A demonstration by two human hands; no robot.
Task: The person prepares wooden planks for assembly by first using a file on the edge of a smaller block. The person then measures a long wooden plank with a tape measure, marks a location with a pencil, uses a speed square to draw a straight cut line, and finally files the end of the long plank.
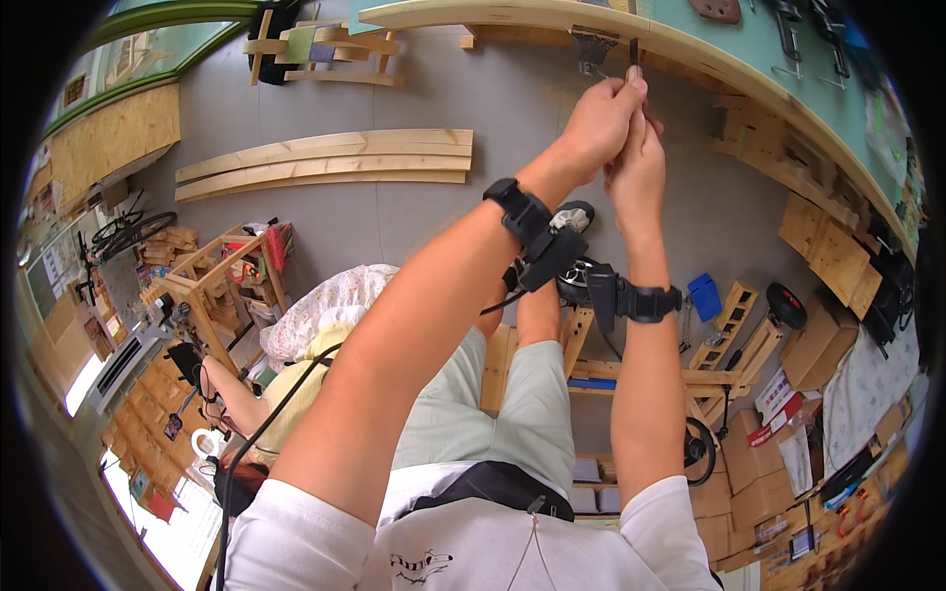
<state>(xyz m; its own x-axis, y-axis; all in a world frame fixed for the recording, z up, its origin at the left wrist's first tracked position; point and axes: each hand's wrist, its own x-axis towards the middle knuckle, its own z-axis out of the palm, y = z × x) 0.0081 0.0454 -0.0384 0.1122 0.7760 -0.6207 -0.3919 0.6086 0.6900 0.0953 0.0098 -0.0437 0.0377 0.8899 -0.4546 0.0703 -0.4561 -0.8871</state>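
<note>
Both my arms reach forward to the edge of the workbench (512,14). My left hand (597,123) is closed round the light handle of a chisel-like tool (634,53), its thumb near the top. The tool's narrow dark blade points away from me and overlaps the bench's wooden edge; whether it touches the wood I cannot tell. Just below and against the left hand, my right hand (637,175) is closed too, its fingers wrapped at the lower part of the handle, which the hands mostly hide. A dark metal vise (593,49) sits at the bench edge, left of the blade.
Clamps (788,32) and a brown sanding block (715,10) lie on the green bench top. Long boards (325,163) rest on the grey floor at left, below a wooden chair-like frame (325,49). Another person (286,399) in yellow is close at my left. Cardboard boxes (759,483) stand at right.
</note>
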